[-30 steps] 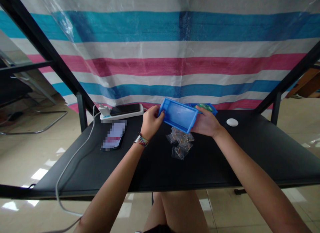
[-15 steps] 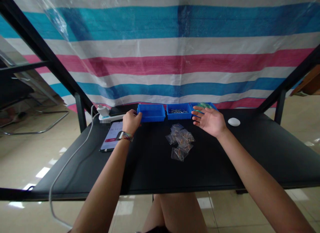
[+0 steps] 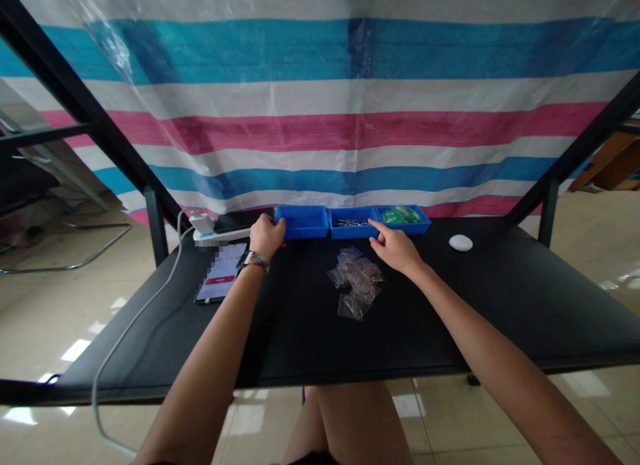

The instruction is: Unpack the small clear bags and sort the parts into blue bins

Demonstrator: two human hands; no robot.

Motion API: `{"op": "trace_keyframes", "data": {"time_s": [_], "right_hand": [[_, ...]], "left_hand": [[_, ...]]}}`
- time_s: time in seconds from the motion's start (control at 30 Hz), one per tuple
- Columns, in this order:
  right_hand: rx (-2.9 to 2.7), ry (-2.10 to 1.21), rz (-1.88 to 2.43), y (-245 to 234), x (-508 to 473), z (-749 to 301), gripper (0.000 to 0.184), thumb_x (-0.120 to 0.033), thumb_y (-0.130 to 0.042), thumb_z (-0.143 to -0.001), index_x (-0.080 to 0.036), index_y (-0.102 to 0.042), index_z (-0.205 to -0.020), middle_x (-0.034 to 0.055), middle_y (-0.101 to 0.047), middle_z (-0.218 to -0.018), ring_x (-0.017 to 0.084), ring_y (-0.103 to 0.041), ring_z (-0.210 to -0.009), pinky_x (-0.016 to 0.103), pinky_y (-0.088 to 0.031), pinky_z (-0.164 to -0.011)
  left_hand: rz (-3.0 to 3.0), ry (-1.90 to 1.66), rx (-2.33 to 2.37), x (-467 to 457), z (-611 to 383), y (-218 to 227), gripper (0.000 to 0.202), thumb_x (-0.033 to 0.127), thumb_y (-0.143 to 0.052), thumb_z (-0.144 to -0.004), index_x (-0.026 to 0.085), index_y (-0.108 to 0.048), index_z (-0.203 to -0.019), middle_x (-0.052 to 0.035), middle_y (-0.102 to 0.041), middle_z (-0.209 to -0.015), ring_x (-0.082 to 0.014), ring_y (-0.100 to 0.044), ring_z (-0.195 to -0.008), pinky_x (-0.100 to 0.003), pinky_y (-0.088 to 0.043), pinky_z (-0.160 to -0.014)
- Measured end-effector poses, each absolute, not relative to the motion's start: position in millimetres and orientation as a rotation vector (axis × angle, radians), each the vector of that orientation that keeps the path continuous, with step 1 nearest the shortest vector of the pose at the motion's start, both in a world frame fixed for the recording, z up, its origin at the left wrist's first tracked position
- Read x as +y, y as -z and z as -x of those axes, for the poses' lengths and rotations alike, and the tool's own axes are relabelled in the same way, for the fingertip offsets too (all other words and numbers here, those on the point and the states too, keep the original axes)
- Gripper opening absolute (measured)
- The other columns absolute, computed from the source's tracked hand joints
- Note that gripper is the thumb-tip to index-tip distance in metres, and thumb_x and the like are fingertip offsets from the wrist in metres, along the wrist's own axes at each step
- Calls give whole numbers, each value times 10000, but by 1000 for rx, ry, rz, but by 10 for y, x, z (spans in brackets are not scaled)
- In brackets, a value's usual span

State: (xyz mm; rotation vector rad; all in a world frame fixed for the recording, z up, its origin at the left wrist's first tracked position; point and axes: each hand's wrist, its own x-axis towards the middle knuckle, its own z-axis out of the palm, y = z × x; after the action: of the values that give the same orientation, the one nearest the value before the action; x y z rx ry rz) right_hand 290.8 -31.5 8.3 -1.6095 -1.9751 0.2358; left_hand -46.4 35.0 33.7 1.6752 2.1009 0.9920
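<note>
Left hand point(image 3: 267, 235) gripping the left blue tray point(image 3: 302, 222); right hand point(image 3: 395, 246) open, fingertip on the middle tray point(image 3: 349, 230).

Soft, even daylight filled my view, and the striped tarp point(image 3: 350, 118) glowed as if lit from behind. Bright window patches glared on the glossy floor point(image 3: 75, 348) below the worktop's left edge. The black worktop point(image 3: 450, 318) stayed matte and dim, with faint shadows. Frame lines bowed outward near the corners, and my phone's screen point(image 3: 220, 278) was blurred out.

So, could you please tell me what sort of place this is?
Probably a makeshift small-parts packing bench: a black table backed by a striped tarp, a row of blue bins holding small parts, and a pile of little clear bags.
</note>
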Motion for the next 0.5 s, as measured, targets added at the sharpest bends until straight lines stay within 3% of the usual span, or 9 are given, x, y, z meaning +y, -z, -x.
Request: {"op": "trace_keyframes", "data": {"time_s": [0.13,0.3,0.5], "right_hand": [[-2041,-132,1752,-131,-315,-2819,452,-306,-564,-1003,-259,-638,-1447,19,-765,-800,238,-720,-771,287,-445,-661],[-2015,-54,1760,-155,-379,-2762,255,-299,-593,-1005,-270,-700,-1234,12,-781,-836,220,-721,-763,278,-382,-619],[-1975,35,1818,-182,-452,-2755,224,-325,-597,-1009,-282,-751,-1166,31,-795,-840,245,-742,-791,292,-397,-635]], "left_hand": [[-1675,-972,2080,360,478,-309,286,317,-576,-948,126,-716,-1108,-99,-759,-720,-268,-751,-677,-336,-524,-748],[-1649,-1019,1976,345,493,-187,255,340,-592,-954,141,-752,-953,-96,-769,-740,-265,-773,-726,-313,-542,-729],[-1678,-1076,1900,340,459,-100,509,402,-642,-937,101,-666,-1346,-100,-782,-936,-244,-758,-796,-310,-560,-759]]}}
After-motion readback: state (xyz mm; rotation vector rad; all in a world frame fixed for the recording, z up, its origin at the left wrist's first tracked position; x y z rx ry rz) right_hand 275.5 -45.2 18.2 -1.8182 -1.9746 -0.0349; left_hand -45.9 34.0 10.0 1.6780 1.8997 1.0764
